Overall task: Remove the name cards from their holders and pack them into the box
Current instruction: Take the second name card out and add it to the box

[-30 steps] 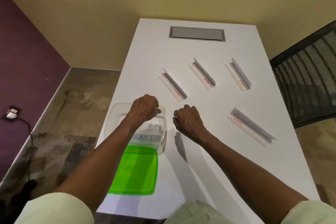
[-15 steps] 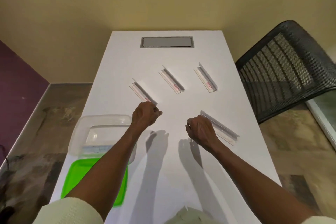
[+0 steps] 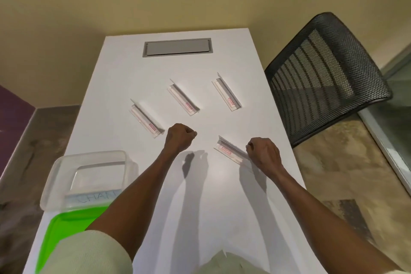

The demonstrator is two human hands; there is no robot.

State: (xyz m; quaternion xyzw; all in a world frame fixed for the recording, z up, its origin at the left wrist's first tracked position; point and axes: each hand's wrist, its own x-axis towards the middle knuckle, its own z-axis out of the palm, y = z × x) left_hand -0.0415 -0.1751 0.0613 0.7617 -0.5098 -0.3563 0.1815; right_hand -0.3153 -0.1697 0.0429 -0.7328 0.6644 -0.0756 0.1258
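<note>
Nearest holder (image 3: 231,151): long axis 10-to-4, far end toward 10 o'clock from right hand (image 3: 263,153)
Right fingers: curled, grip unclear
Left hand (image 3: 179,138): fisted, empty

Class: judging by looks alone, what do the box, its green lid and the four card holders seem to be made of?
Box: clear, probably plastic; the table shows through its walls.
Green lid: glossy, translucent plastic, apparently; bright with soft reflections.
Card holders: likely clear acrylic, since their edges glint and pale cards show through.
</note>
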